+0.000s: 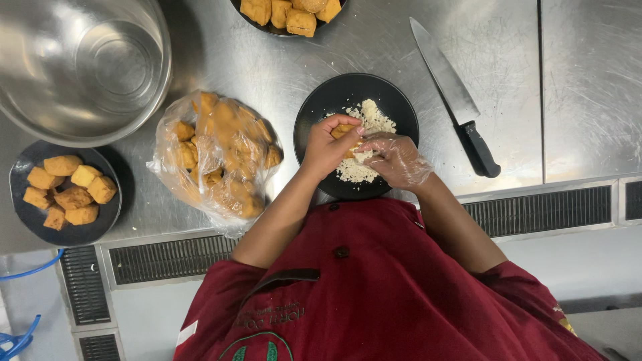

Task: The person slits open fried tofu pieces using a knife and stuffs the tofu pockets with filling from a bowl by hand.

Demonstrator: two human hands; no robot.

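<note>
Fingers of left hand [326,148] and gloved right hand [394,159] close on a fried tofu piece [344,132] above the black plate [319,110]; chef's knife [455,97] lies well right on open counter [508,60].

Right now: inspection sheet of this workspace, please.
Surface: steel counter, scratched, crumbs scattered.
Job's things: golden fried piece held over black bowl of pale crumbs.
Clutter: clear bag of fried pieces; dark plate of pieces at left; another plate at top; steel mixing bowl; chef's knife.
Hands: left hand bare, gripping the piece; right hand in clear glove, touching it.
Cables: blue cord.
Surroundings: vent grilles.
</note>
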